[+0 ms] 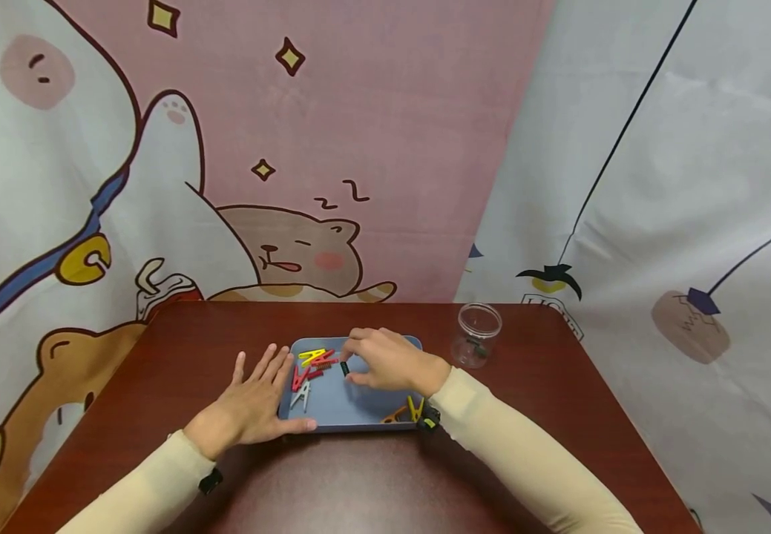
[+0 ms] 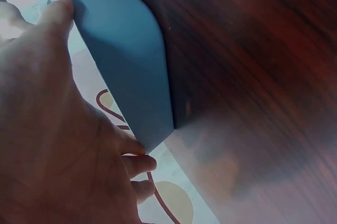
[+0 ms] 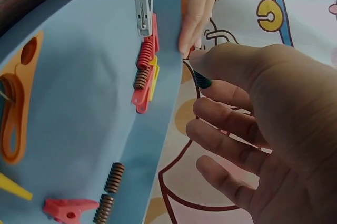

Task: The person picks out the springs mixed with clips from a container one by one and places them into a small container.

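Observation:
My right hand (image 1: 388,360) is above the blue tray (image 1: 338,406), pinching a small dark green spring (image 3: 202,80) between thumb and index finger, the other fingers loosely bent. At the tray's left side, my left hand (image 1: 251,408) rests with fingers spread, its thumb along the near rim. Close to those fingers lie a yellow clothespin (image 1: 312,357), red clothespins (image 1: 299,378), a white clothespin (image 1: 301,396), a red spring (image 3: 145,54) and a brown spring (image 3: 141,77). Two more brown springs (image 3: 114,177) and a red clothespin piece (image 3: 70,208) lie elsewhere in the tray.
An orange clothespin (image 1: 394,415) and another yellow clothespin (image 1: 415,408) lie in the tray's near right corner. Right of the tray stands a clear open jar (image 1: 472,326) with dark green pieces inside. A printed cloth hangs behind the brown table (image 1: 545,415).

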{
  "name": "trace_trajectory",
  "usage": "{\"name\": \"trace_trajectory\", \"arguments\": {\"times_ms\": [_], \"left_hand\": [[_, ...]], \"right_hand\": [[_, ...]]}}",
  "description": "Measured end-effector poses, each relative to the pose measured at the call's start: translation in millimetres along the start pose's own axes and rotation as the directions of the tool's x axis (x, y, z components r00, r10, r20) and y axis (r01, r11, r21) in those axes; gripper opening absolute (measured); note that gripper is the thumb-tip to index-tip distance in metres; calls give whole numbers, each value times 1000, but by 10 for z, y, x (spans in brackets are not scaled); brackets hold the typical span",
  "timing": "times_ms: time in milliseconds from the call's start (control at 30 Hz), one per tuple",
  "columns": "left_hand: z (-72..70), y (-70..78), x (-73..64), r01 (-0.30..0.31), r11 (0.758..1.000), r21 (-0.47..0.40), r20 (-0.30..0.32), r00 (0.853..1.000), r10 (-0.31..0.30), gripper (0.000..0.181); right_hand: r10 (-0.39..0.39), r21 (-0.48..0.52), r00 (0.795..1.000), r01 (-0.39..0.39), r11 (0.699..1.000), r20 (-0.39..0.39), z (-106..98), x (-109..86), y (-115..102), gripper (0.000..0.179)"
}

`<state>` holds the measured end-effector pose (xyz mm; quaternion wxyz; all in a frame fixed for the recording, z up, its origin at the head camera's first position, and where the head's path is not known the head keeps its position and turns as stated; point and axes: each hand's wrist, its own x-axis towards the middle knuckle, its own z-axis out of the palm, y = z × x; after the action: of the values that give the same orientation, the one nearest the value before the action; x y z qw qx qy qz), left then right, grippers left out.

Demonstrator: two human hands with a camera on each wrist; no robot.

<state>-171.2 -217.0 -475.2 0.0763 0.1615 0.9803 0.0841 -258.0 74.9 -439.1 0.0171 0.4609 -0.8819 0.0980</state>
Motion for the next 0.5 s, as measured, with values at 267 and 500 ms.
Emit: {"name": "trace_trajectory", "arguments": {"times_ms": [267,500], "left_hand": [[-8,-4,3,-6,1000,-14,2,1000,6,137],[-6,-17,2,0,1000,-7,3,1000,0,138]], "right_hand": [[-3,-41,998,0,999,-67,-126,-129,5,33],[7,-54,992,-14,998,-125,-200,-222,14,35]]}}
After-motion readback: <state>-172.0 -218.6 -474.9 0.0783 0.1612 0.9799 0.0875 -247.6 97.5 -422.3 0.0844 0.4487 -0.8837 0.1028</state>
